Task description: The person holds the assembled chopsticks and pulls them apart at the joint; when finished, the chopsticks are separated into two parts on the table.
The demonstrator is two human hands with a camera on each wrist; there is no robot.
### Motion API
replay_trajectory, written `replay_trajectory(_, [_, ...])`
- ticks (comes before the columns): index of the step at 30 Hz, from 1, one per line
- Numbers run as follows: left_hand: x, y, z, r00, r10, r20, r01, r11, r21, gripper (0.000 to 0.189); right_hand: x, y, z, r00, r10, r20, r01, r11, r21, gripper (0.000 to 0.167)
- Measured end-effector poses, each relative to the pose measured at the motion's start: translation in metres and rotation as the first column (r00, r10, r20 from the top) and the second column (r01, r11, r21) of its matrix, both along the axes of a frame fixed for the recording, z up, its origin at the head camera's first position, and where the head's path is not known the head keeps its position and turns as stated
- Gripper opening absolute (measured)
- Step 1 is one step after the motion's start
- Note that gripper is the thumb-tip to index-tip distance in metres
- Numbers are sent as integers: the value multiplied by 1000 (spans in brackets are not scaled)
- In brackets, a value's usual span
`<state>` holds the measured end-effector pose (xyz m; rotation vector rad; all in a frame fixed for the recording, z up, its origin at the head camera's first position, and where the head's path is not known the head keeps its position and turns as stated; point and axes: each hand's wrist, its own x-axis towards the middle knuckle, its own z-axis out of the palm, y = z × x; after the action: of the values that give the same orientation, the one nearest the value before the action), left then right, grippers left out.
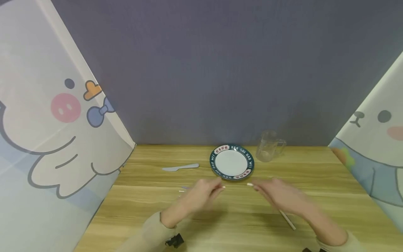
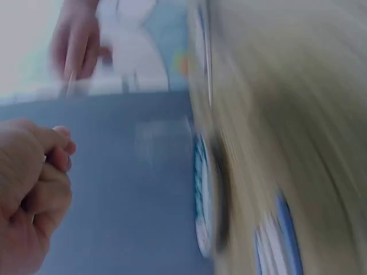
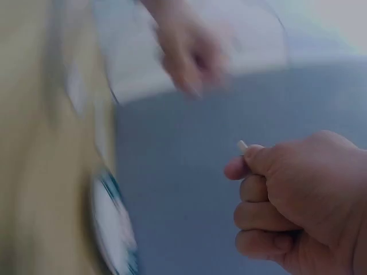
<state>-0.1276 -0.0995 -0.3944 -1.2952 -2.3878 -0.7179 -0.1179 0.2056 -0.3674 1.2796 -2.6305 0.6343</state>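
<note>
My left hand (image 1: 201, 192) is raised over the table, left of centre, its thumb and forefinger pinching a small white piece (image 1: 224, 187). In the left wrist view the fingers of that hand (image 2: 40, 189) are curled in, hiding most of what they hold. Opposite it, my right hand (image 1: 280, 194) pinches a short whitish stub (image 3: 242, 146), its end poking out past thumb and forefinger. Between and beyond the hands sits a round plate (image 1: 231, 162) with a white middle and a dark green lettered rim.
A pale knife (image 1: 181, 167) lies left of the plate. Behind, to the right, stands a clear handled mug (image 1: 267, 147). A thin pale stick (image 1: 288, 220) shows below my right hand. Blue and white slim pieces (image 2: 281, 240) lie beside my left hand. A grey wall (image 1: 201, 77) closes the back.
</note>
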Motion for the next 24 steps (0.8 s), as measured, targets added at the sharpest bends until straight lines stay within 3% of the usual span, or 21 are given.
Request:
replay_trajectory(3, [-8, -22, -2, 998, 40, 41, -44, 996, 80, 11, -2, 26, 7, 994, -96, -59, 95, 995, -23, 29])
replay_trajectory(8, [-12, -37, -5, 997, 31, 70, -38, 994, 102, 12, -3, 43, 10, 994, -79, -80, 78, 997, -15, 36])
replay_trajectory(15, [-11, -57, -19, 994, 44, 97, -56, 992, 117, 13, -5, 74, -12, 984, -127, -121, 129, 992, 8, 21])
replay_trajectory(18, [-10, -68, -22, 991, 59, 116, -72, 991, 111, 13, -6, 88, -22, 981, -136, -139, 138, 990, 0, 25])
replay_trajectory(24, [-6, -86, -22, 979, 86, 184, -93, 995, 28, 9, -5, 111, -35, 989, -127, -70, 128, 992, 14, 32])
